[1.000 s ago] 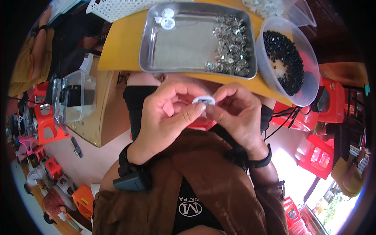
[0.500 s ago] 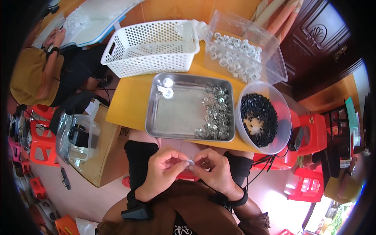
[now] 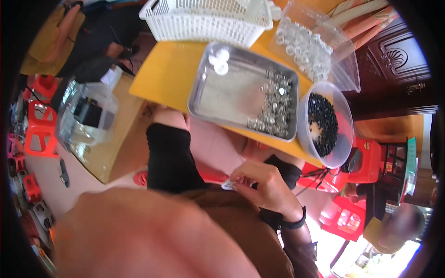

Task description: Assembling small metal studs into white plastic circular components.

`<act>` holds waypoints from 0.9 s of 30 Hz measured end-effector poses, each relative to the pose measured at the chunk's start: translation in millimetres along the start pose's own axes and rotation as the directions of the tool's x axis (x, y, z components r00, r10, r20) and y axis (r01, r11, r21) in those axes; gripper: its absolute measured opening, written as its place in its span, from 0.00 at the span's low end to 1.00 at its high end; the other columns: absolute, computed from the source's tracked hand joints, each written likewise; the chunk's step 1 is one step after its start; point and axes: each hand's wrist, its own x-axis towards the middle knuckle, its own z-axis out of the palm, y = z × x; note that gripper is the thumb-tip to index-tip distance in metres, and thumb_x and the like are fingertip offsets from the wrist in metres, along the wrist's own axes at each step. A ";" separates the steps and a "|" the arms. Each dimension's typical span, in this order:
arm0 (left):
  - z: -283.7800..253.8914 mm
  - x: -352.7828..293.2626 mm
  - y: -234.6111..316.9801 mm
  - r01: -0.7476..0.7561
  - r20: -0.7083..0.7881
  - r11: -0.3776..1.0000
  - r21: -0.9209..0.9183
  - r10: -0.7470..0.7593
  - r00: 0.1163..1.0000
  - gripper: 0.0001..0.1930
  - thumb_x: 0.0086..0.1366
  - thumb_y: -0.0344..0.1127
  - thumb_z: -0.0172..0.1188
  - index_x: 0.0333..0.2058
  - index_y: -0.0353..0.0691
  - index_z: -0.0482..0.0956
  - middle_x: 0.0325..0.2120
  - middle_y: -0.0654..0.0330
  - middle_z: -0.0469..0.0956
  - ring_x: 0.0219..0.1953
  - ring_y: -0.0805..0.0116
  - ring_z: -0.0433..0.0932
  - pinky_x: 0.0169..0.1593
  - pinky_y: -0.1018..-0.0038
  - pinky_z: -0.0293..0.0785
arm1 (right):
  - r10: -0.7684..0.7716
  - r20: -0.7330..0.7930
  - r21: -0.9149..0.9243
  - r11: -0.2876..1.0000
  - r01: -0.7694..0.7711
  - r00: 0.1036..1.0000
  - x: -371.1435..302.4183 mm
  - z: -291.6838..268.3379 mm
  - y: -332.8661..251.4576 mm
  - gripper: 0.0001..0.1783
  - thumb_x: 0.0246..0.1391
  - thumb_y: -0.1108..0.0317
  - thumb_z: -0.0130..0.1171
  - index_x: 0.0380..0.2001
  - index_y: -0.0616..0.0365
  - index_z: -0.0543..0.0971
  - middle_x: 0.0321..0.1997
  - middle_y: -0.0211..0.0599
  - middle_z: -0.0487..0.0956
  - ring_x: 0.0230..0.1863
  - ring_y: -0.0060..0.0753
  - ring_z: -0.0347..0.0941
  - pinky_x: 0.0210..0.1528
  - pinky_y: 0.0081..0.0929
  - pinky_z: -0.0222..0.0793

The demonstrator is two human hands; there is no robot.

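Note:
Between the thumb and fingertips of my right hand [image 3: 262, 187] is a small white ring-shaped piece [image 3: 227, 185], held above my lap. My left hand [image 3: 148, 236] is raised very close to the camera; it is large and blurred, and its fingers cannot be made out. Beyond the hands, a shallow metal tray [image 3: 227, 92] rests on the yellow table [image 3: 162, 69]. Many small shiny metal parts [image 3: 278, 104] are heaped along its right side. A few white round pieces [image 3: 220, 65] lie in its far left corner.
Right of the tray stands a clear round tub [image 3: 345, 143] of small black parts [image 3: 323, 120]. Behind are a clear box with white rings [image 3: 306, 51] and a white perforated basket [image 3: 208, 25]. A cardboard box [image 3: 123, 139] stands left, red stools [image 3: 343, 217] right. Another person [image 3: 51, 44] sits far left.
My left hand has let go of the white piece and come up towards the camera. The right hand keeps the piece. The view has shifted, so the table sits higher.

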 end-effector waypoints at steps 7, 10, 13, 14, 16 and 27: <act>7.5 -24.9 40.1 0.013 -0.103 0.916 -0.402 -0.060 0.993 0.09 0.62 0.26 0.47 0.23 0.33 0.68 0.25 0.54 0.70 0.29 0.55 0.74 0.29 0.59 0.77 | -0.021 0.015 -0.054 0.998 0.022 1.000 -2.9 0.7 13.1 0.07 0.45 0.78 0.60 0.30 0.60 0.74 0.28 0.37 0.73 0.26 0.34 0.75 0.28 0.25 0.70; 10.8 -45.1 38.4 0.033 -0.153 0.944 -0.327 -0.087 0.984 0.07 0.62 0.26 0.48 0.24 0.32 0.69 0.26 0.53 0.71 0.30 0.55 0.74 0.30 0.59 0.77 | 0.006 0.001 -0.064 0.998 -0.006 1.000 -8.8 -1.5 12.8 0.07 0.45 0.77 0.61 0.30 0.60 0.75 0.27 0.37 0.73 0.26 0.34 0.75 0.28 0.25 0.70; -13.9 -17.9 37.5 0.041 -0.262 0.985 -0.165 -0.084 0.961 0.05 0.61 0.25 0.49 0.26 0.32 0.70 0.27 0.53 0.71 0.31 0.56 0.74 0.32 0.60 0.77 | -0.037 0.065 -0.021 0.999 0.038 0.997 0.6 8.0 -3.1 0.07 0.45 0.77 0.61 0.30 0.60 0.75 0.27 0.37 0.73 0.26 0.33 0.75 0.28 0.24 0.71; -57.3 56.5 -3.7 0.036 -0.312 0.995 -0.093 -0.064 0.948 0.05 0.61 0.25 0.49 0.27 0.32 0.70 0.27 0.52 0.71 0.31 0.56 0.75 0.32 0.60 0.77 | -0.070 0.102 -0.029 0.997 0.073 0.992 7.0 16.8 -9.7 0.07 0.45 0.78 0.61 0.30 0.60 0.75 0.27 0.37 0.73 0.26 0.33 0.75 0.28 0.24 0.70; -34.0 21.0 -6.1 0.082 -0.332 0.993 -0.086 -0.106 0.937 0.04 0.61 0.25 0.50 0.28 0.32 0.70 0.28 0.52 0.72 0.32 0.56 0.75 0.33 0.61 0.77 | -0.038 0.057 -0.044 0.998 0.041 0.998 2.1 7.1 -2.6 0.07 0.45 0.78 0.61 0.30 0.60 0.75 0.27 0.37 0.73 0.26 0.33 0.75 0.28 0.24 0.70; -4.9 -62.9 -0.4 0.240 -0.564 0.963 0.124 -0.130 0.815 0.05 0.58 0.23 0.53 0.34 0.30 0.73 0.32 0.49 0.74 0.36 0.58 0.76 0.39 0.64 0.76 | -0.007 -0.002 -0.152 0.988 0.007 1.000 18.4 -9.8 -25.5 0.08 0.39 0.81 0.64 0.26 0.61 0.77 0.26 0.35 0.76 0.26 0.30 0.73 0.29 0.21 0.69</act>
